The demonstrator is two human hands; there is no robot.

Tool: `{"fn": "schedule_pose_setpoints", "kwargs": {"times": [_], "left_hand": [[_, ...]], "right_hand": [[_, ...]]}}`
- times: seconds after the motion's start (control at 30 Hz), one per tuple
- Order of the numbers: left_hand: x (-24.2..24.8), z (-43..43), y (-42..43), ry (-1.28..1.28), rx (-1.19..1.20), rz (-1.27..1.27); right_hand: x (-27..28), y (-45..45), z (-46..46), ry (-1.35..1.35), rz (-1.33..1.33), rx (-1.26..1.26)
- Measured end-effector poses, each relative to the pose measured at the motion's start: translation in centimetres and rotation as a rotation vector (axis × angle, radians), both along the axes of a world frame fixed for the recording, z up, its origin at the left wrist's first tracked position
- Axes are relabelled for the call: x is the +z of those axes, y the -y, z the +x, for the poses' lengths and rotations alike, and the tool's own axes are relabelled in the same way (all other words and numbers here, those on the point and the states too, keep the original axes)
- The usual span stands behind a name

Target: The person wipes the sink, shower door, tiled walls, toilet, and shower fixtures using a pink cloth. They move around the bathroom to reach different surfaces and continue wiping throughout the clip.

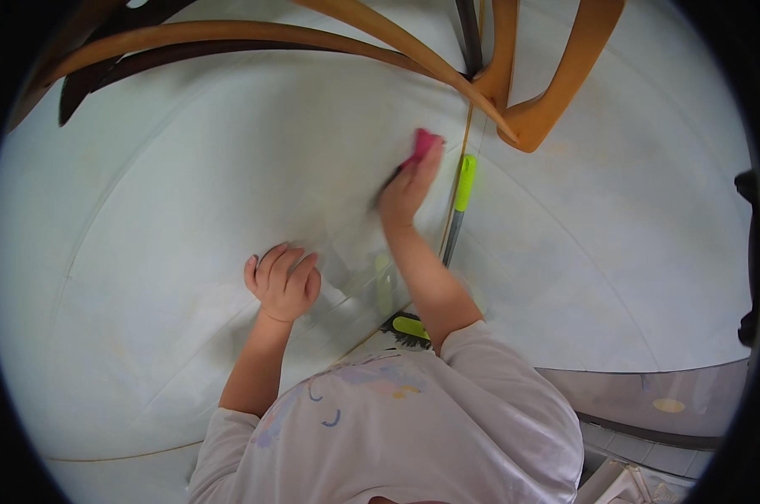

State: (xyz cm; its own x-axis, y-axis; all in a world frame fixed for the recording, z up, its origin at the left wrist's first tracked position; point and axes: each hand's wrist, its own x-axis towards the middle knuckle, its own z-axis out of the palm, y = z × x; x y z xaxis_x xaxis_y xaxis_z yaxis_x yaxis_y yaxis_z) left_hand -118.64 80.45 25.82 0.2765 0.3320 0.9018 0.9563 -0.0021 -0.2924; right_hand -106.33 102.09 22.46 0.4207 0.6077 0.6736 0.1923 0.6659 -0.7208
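Note:
Pale wall tiles [185, 208] stand before me. My right hand [405, 192] is raised against them near the corner, holding a bright pink cloth [424, 143]. Most of the cloth is hidden behind the fingers, and motion blurs its edges. Lower and to the left, my left hand [285, 283] has its fingers spread and slightly bent. It holds nothing, and the fingertips appear to touch the tiles. Just right of my right hand, a long-handled brush with a lime-green grip [465, 183] leans in the corner. Its green-and-black bristled head [411, 327] shows below my right forearm.
Brown wooden clothes hangers [531, 123] hang overhead, close above my right hand. A brownish joint line [470, 120] marks the wall corner. At lower right are a grey glossy panel [638, 403] and a white object [619, 482], partly cut off.

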Motion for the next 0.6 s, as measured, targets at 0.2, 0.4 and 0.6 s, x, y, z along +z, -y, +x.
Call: {"fn": "schedule_pose_setpoints", "kwargs": {"times": [0.2, 0.4, 0.6], "left_hand": [[-0.4, -1.1, 0.3, 0.052, -0.145, 0.011], [-0.7, -1.3, 0.2, 0.056, -0.142, -0.006], [-2.0, -1.4, 2.7, 0.299, -0.242, -0.087]], "right_hand": [[-1.6, 9.7, -3.6, 0.429, 0.591, 0.267], [1.0, 3.5, -1.3, 0.162, 0.184, 0.159], [-0.9, 11.0, -6.2, 0.392, 0.397, 0.263]]}}
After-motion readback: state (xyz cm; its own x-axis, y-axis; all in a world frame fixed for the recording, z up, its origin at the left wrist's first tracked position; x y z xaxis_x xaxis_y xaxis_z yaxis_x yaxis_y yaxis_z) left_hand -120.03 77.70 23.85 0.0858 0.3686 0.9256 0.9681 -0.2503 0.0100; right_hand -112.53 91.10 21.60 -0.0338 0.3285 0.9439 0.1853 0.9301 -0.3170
